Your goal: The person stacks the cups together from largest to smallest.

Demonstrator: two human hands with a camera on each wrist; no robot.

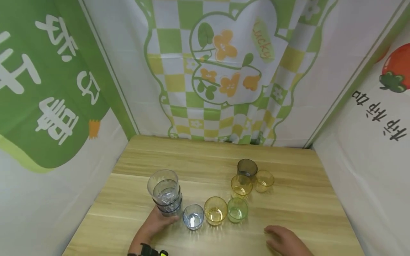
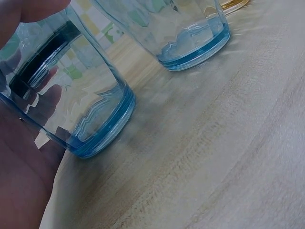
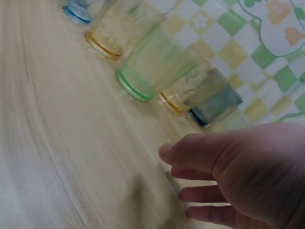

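Note:
On the left side, my left hand point(image 1: 157, 222) grips a stack of nested clear glasses point(image 1: 166, 195) near its bottom. In the left wrist view the lowest glass point(image 2: 102, 107) has a blue base close over the table, with fingers and thumb around it. Just right of the stack stands a light-blue glass point(image 1: 193, 217), then a yellow glass point(image 1: 215, 211) and a green glass point(image 1: 237, 210) in a row. My right hand point(image 1: 285, 240) hovers low at the front right, holding nothing; its fingers are loosely bent in the right wrist view.
Behind the green glass stand another yellow glass point(image 1: 241, 187), a dark grey glass point(image 1: 247, 167) and an amber glass point(image 1: 264, 181), close together. The wooden table point(image 1: 298, 177) meets a checked curtain point(image 1: 221, 122) at the back and printed cloth walls on both sides.

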